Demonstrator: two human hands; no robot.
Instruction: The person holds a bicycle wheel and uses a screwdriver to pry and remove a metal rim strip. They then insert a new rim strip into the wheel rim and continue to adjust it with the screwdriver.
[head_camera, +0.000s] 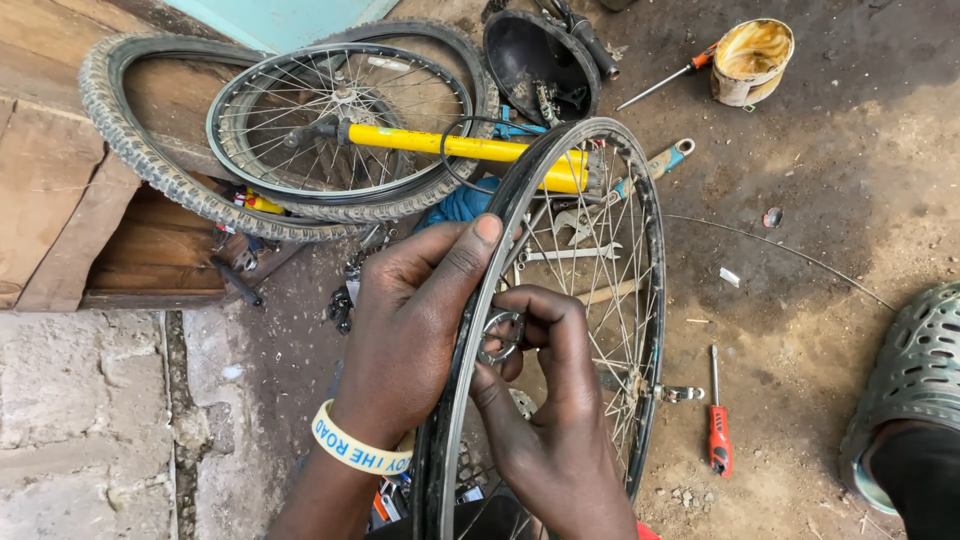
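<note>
- left hand (415, 330) grips the black bicycle rim (640, 300), fingers curled around its edge, thumb up along it.
- right hand (545, 400) pinches a small metal spoke tool (500, 335) between the fingertips, inside the rim.
- red screwdriver (718, 432) lies well right of the fingers.

Wheel rim (560, 180) bottom cut off; green shoe (915, 370) half out of frame

Soft, even daylight is seen throughout; shadows are kept faint, a darker patch is noted at top right, and slight bending is shown at the edges.
</note>
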